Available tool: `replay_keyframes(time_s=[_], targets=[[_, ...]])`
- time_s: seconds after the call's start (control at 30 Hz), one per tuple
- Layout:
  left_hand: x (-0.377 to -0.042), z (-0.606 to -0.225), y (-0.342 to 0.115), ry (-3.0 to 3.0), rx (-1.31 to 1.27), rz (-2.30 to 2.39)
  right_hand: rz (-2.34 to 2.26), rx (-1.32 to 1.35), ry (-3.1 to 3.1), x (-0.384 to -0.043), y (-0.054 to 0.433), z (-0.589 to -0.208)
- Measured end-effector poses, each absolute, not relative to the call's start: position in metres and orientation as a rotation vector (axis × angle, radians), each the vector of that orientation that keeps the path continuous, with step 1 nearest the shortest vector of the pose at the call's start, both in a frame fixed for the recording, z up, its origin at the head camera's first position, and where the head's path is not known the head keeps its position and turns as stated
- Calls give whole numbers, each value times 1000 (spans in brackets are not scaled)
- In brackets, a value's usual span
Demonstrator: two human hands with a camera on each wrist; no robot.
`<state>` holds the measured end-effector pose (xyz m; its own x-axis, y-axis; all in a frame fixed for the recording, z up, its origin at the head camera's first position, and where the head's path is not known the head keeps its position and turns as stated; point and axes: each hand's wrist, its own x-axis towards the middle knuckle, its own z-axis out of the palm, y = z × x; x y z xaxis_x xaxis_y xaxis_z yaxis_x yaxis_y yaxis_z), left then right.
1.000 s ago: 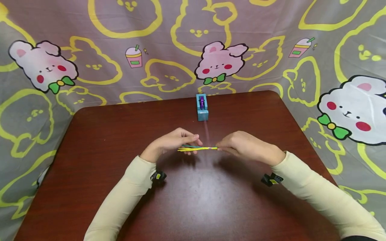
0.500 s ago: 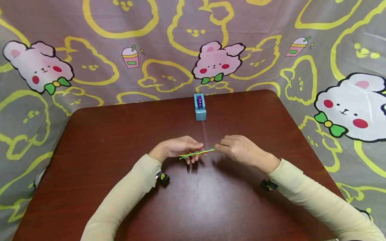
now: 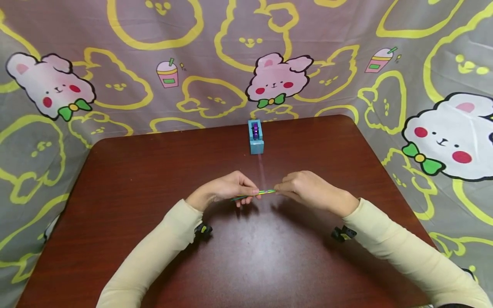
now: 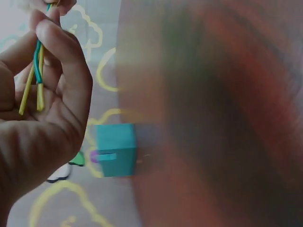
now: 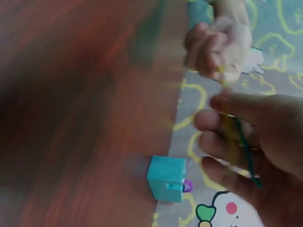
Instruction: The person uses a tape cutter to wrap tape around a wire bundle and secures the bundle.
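Desk [image 3: 262, 265]: dark red-brown and glossy, with rounded far corners and a bright glare on its near half.
Sleeves: pale cream; the left sleeve [image 3: 154, 252] comes in from the near left, the right sleeve [image 3: 408, 252] crosses toward the desk's right edge.
Wrist cameras [image 3: 203, 230]: small and black, one below each cuff.
Left hand [image 3: 229, 189]: thumb and fingertips pinched narrow on the strands [image 3: 265, 192], a little in from their left ends. In the left wrist view those ends lie loose across the palm.
Right hand [image 3: 310, 188]: thumb and fingers pinched narrow on the strands' other side. In the right wrist view a teal end runs back along the palm; the yellow there is blurred.
Strands: thin, yellow and teal, bunched together nearly level above the desk's middle; a short stretch shows between the two pinches. Their number is too small to tell.
Streak [image 3: 261, 169]: pale, from the dispenser toward the strands; tape or reflection, I cannot tell.
Dispenser [image 3: 256, 147]: blue, with a purple roll [image 3: 256, 130], near the far edge, right of its middle.
Backdrop [image 3: 215, 51]: grey cloth with yellow outlines, white rabbits and pink cups.
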<state>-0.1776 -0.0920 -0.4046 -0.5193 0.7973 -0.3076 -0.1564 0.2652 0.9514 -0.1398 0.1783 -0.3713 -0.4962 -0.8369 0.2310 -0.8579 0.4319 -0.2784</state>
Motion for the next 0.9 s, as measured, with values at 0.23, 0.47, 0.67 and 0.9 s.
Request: replay_keyframes(time_s=[0.23,0.47,0.67,0.9], targets=[[-165,-383,-93,2129,805,1267,1334,1535,-3028,-169,177,-358],[-156,-384,-98,2603,1367,986,2309,1509,-3144,-209,178,-384],[-153,-387,-98,2819,1675,795,2979,1461,-2874,-218,173,-425],[-149,-392,-101,2924,1786,663,3397,1553,-2345,-209,169,-452]])
